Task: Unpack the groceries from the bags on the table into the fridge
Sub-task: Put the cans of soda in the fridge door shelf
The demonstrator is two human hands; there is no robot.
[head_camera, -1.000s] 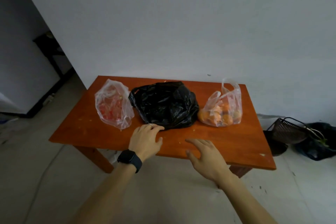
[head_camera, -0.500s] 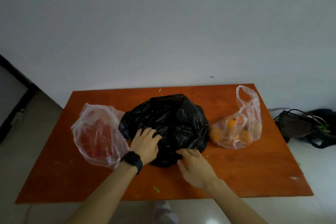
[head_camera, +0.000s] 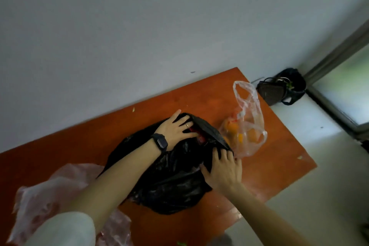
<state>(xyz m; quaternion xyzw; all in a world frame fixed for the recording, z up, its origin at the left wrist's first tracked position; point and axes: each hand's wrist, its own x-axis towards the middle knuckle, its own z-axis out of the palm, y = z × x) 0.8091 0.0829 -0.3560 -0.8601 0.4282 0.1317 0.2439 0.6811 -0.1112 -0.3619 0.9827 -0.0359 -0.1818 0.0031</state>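
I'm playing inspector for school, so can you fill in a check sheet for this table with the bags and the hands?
Surface: orange-brown table, set against the wall.
Job's things: black bag in the middle, mouth open, something red inside; clear bag of orange fruit beside it on the right; clear bag with reddish contents at the near left. No fridge in view.
Clutter: small green scraps on the table.
Grippers: left hand, wearing a watch, lays straight fingers in the bag's mouth; right hand grips the bag's near edge.
Cables: nothing seen.
Surroundings: dark basket on the floor in the corner; window frame at right.
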